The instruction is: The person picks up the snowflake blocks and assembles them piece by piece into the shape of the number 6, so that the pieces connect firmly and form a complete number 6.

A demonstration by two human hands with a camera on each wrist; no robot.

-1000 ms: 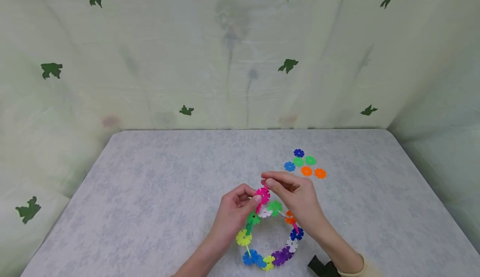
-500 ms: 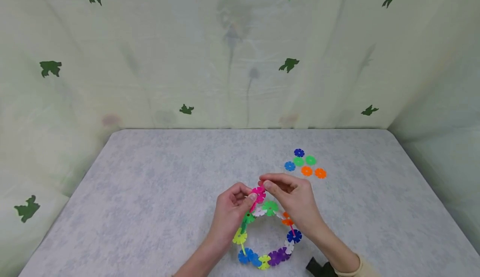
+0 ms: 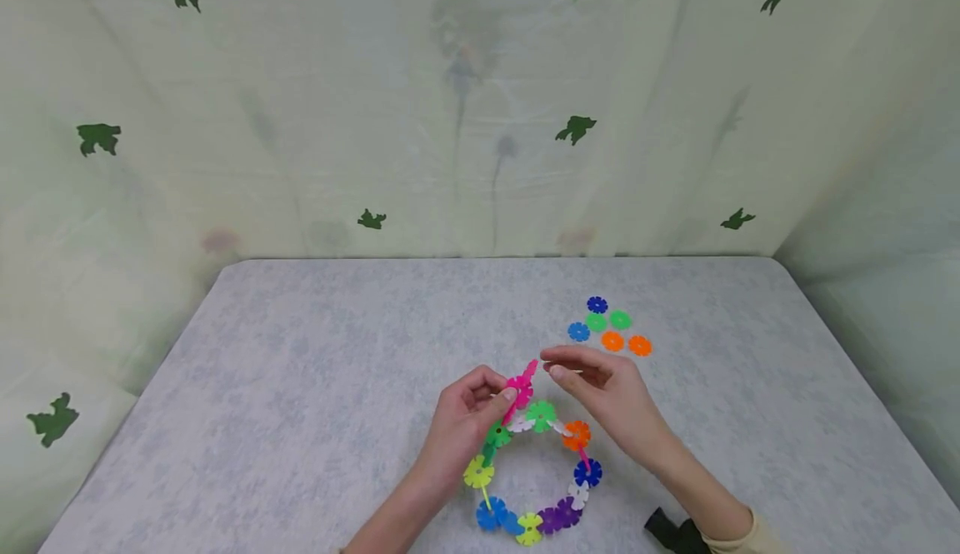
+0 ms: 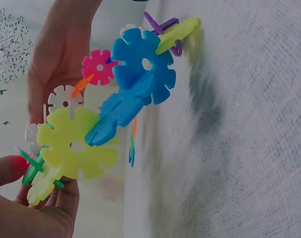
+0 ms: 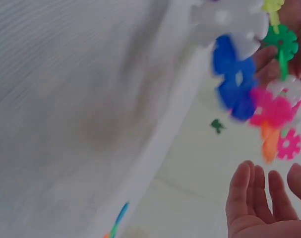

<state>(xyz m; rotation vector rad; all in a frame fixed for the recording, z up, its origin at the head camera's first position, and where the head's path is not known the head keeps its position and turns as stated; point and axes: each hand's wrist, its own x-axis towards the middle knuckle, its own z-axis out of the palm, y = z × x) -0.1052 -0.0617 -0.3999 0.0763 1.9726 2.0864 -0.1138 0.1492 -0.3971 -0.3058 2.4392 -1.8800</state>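
Note:
My left hand [image 3: 467, 416] pinches a pink notched plastic flower disc [image 3: 519, 390] between thumb and fingers. A second pink disc [image 3: 532, 369], seen nearly edge-on, sticks up from it. These join a ring of interlocked flower discs [image 3: 492, 513] in blue, yellow, purple, white, orange and green. In the left wrist view, the yellow disc [image 4: 73, 144] and blue discs [image 4: 140, 74] are close to the camera. My right hand [image 3: 611, 396] is just right of the pink discs, fingers apart from them. The right wrist view shows its fingers [image 5: 262, 198] loose, below a hanging pink disc [image 5: 289, 144].
Several loose flower discs lie farther back on the grey table [image 3: 337, 354]: dark blue [image 3: 597, 305], light blue [image 3: 578, 331], green [image 3: 620, 320] and orange [image 3: 640, 346]. A black strap [image 3: 675, 532] is at the right wrist. A patterned curtain [image 3: 300, 121] stands behind the table.
My right hand has let go of the upper pink disc and moved a little to the right. The left hand still pinches its pink disc, and the ring has shifted slightly left.

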